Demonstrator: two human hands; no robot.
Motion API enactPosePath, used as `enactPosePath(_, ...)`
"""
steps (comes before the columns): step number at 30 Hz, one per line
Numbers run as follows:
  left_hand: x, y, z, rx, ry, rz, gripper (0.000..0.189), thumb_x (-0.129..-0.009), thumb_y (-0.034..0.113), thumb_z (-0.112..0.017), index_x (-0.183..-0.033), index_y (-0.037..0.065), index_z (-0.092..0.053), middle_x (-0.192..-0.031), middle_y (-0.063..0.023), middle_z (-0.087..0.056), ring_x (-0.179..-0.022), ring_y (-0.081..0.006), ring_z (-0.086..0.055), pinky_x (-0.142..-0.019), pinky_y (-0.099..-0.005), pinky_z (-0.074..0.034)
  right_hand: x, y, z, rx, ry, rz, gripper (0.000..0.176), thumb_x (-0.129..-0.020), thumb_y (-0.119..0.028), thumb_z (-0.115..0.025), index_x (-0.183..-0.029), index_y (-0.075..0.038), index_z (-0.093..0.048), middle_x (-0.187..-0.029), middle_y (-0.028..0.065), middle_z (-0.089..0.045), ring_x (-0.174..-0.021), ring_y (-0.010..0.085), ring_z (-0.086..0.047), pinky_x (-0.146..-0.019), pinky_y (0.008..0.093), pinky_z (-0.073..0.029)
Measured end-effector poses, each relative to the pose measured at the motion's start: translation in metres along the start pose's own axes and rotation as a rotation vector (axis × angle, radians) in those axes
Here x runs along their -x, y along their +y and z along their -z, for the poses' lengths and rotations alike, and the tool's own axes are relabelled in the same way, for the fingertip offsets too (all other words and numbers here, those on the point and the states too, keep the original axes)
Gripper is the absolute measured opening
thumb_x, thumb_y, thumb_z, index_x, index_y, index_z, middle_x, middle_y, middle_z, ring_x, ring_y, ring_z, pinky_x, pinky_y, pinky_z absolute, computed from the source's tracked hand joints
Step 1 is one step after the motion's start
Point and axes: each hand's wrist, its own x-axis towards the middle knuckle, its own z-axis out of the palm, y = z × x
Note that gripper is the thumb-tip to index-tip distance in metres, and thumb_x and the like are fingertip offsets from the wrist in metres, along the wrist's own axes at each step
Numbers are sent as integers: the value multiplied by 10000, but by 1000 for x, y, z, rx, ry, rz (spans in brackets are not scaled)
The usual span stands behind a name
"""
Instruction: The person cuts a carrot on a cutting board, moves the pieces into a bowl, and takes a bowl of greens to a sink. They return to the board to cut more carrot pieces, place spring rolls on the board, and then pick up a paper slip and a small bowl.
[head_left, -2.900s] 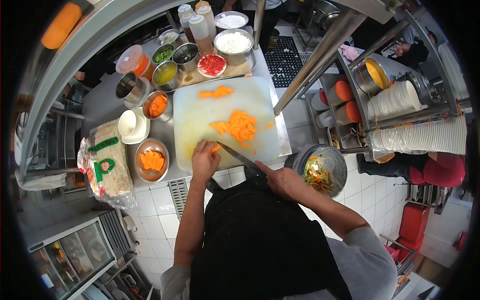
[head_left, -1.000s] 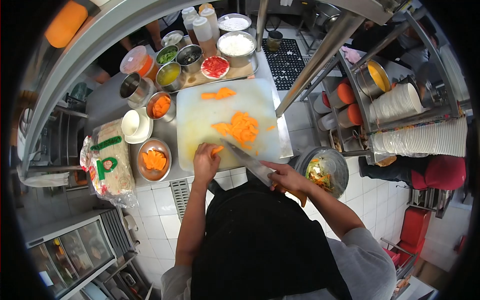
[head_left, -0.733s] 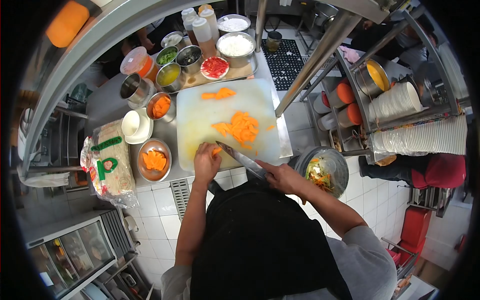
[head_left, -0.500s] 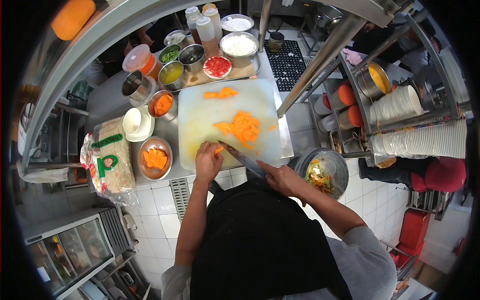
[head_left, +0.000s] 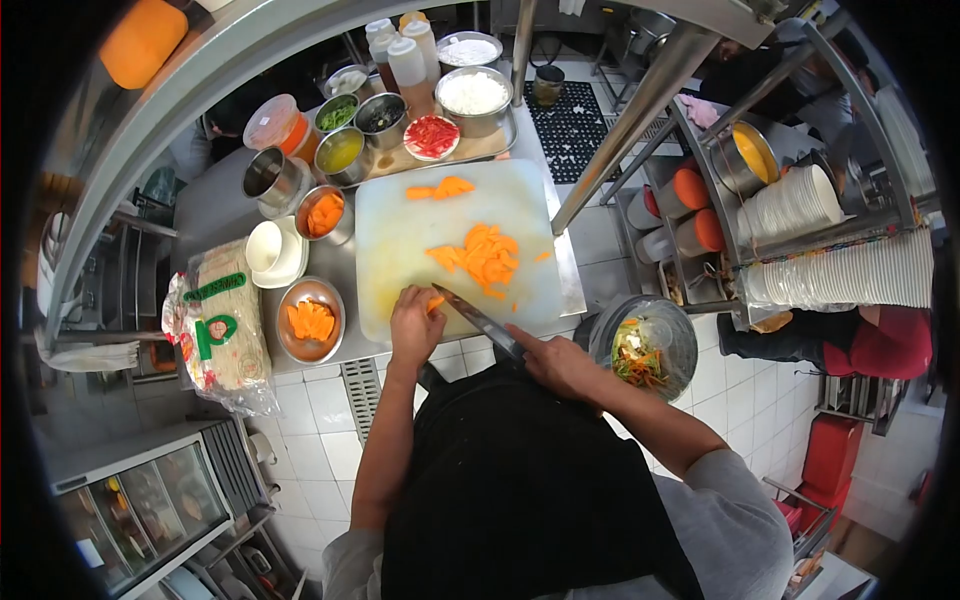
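Observation:
My left hand [head_left: 416, 325] rests at the near edge of the white cutting board [head_left: 390, 215], its bent fingers closed on a small piece of carrot [head_left: 435, 302]. Wrapped around a knife's handle is my right hand [head_left: 558, 364]. The knife [head_left: 480, 322] slants up and left over the board, its tip close beside the held piece. Beyond the blade lies a loose heap of sliced carrot [head_left: 485, 260], with a smaller group of carrot pieces [head_left: 442, 188] farther back. To the left of my left hand, a metal bowl [head_left: 333, 345] contains more carrot slices [head_left: 312, 319].
A steel container of carrot [head_left: 325, 213], white bowls [head_left: 265, 245] and a plastic-wrapped package [head_left: 225, 320] stand left of the board. Behind it, a tray carries squeeze bottles [head_left: 408, 65] and ingredient containers. A lined bin with scraps [head_left: 640, 350] is at lower right; a metal post [head_left: 635, 125] rises right.
My right hand and the knife have shifted slightly left. My left hand stays nearly in place on the carrot piece.

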Motion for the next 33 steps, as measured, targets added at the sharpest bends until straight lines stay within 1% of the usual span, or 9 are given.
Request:
enactPosePath(4, -3, -8, 5, 12, 56, -57, 314, -738, -15, -671, -1051, 7, -665, -1007, -163, -662, -976, -387, -610, -870, -474, -499, 5, 11, 3, 69, 81, -1, 621, -984, -199, -572, -1557, -89, -359, -841, 272, -705, -801, 488, -689, -772, 576, -557)
enactPosePath(6, -7, -8, 20, -60, -28, -80, 328, -747, -37, -679, -1071, 10, -658, -1014, -146, -684, -996, -364, -614, -888, -452, -482, 10, 4, 14, 60, 123, -192, 408, -984, -201, -578, -1352, -55, -475, -835, 258, -712, -793, 498, -681, -770, 578, -552)
enactPosePath(7, -8, -9, 25, -60, -27, -77, 328, -747, -37, -679, -1071, 10, -658, -1014, -146, -684, -996, -364, -614, -888, -452, -482, 10, 5, 13, 61, 120, -190, 408, -984, -201, -578, -1352, -55, -475, -835, 258, -712, -793, 498, -681, -770, 578, -552)
enactPosePath(9, -12, -10, 31, -117, -78, -196, 300, -760, -48, -679, -1052, 22, -670, -976, -125, -686, -1018, -335, -613, -896, -425, -465, 11, 7, 10, -49, 217, -98, 249, -982, -191, -581, -1164, -48, -489, -852, 265, -701, -800, 499, -677, -759, 584, -548)
enactPosePath(13, -11, -18, 27, -72, -36, -267, 289, -766, -60, -671, -1045, 16, -677, -1023, -132, -671, -1036, -329, -610, -901, -435, -481, 4, 19, -8, -30, 199, 3, 234, -979, -181, -582, -1149, -44, -498, -878, 266, -687, -826, 494, -676, -764, 586, -547)
enactPosePath(16, 5, -19, 16, 40, 64, -152, 263, -798, -74, -660, -1049, 3, -677, -1089, -150, -639, -1039, -344, -610, -926, -447, -497, 4, 16, -12, 16, 188, -30, 235, -977, -180, -587, -1156, -48, -510, -888, 256, -674, -845, 478, -677, -783, 581, -547)
enactPosePath(18, 12, -21, 6, 159, 136, 2, 229, -844, -68, -655, -1064, -3, -668, -1157, -159, -603, -1074, -339, -612, -958, -397, -502, -2, 10, -9, 15, 234, 2, 247, -979, -189, -586, -1174, -52, -523, -866, 243, -676, -845, 464, -685, -794, 569, -554)
enactPosePath(21, 19, -21, -6, 221, 280, 90, 208, -857, -49, -665, -1061, -7, -668, -1123, -164, -603, -1082, -333, -618, -967, -375, -495, -15, 15, -13, 153, 158, -5, 262, -977, -196, -585, -1189, -51, -535, -855, 241, -673, -830, 459, -691, -775, 560, -563)
enactPosePath(33, 11, -26, -13, 331, 277, 82, 160, -911, 19, -682, -1067, -14, -669, -1143, -175, -608, -1063, -353, -633, -951, -393, -518, -17, 14, -8, 139, 86, 12, 220, -972, -144, -568, -1167, -49, -534, -888, 253, -670, -842, 479, -671, -770, 584, -539)
